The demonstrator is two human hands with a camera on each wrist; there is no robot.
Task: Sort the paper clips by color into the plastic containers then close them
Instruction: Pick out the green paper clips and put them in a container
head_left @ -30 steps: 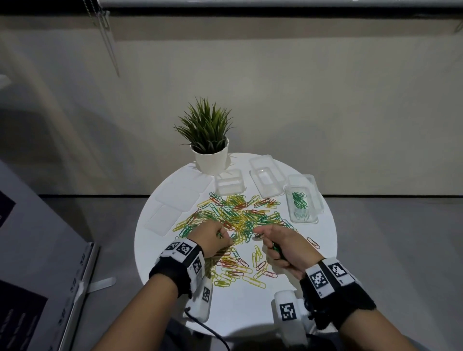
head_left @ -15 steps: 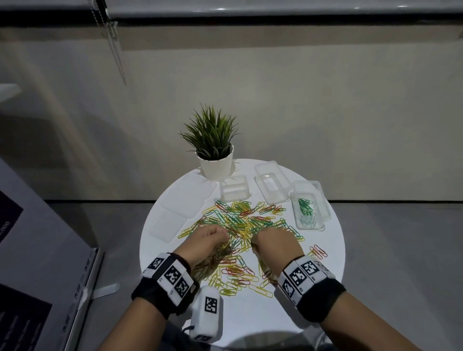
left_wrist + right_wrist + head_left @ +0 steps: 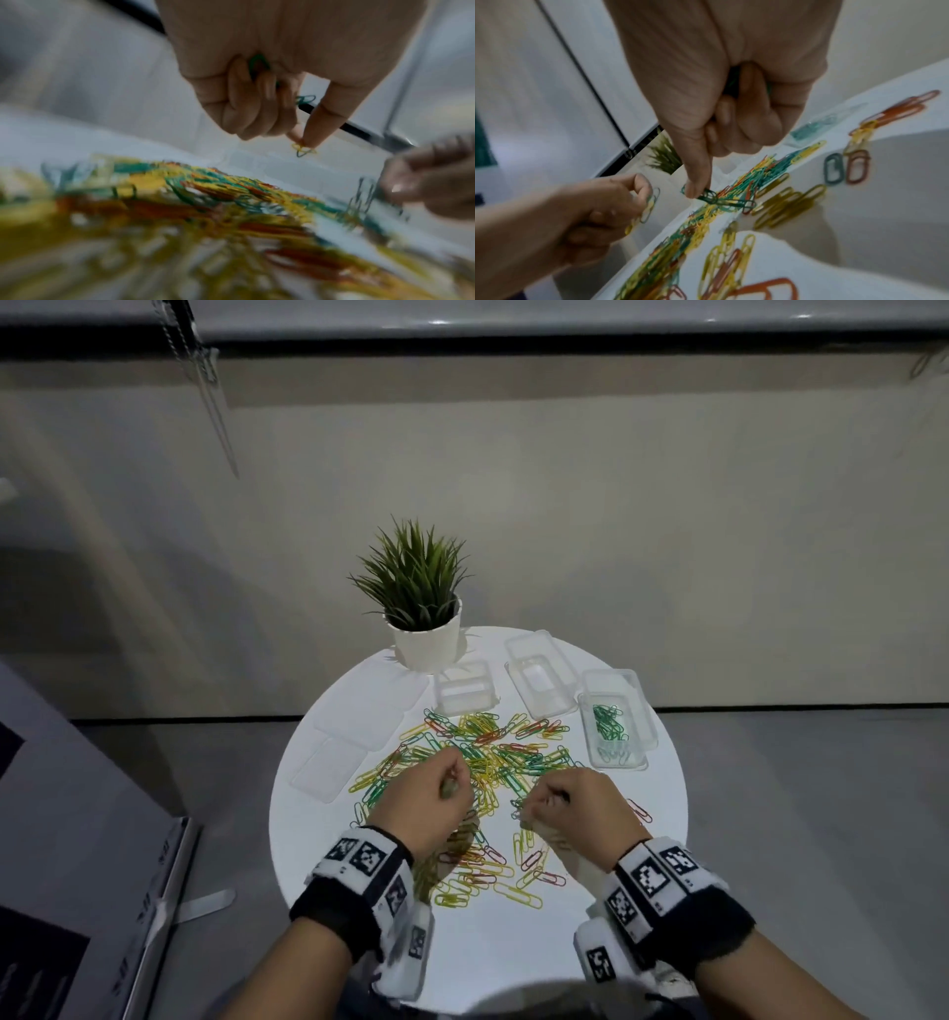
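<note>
Both hands picking clips over the pile

Head: left hand [image 3: 429, 801] & right hand [image 3: 575, 806] curled above paper clips [image 3: 493, 752] on round table [image 3: 662, 814]; green clips in right container [image 3: 613, 726].
L wrist: thumb+finger pinch yellow-green clips [image 3: 303, 149], more in fist.
R wrist: fingertips pinch dark green clips [image 3: 713, 198].

place: plain indoor room, kind unclear | cues: bare beige wall [image 3: 667, 505] standing behind small round white table [image 3: 662, 814], potted plant [image 3: 418, 603] sitting on it
</note>
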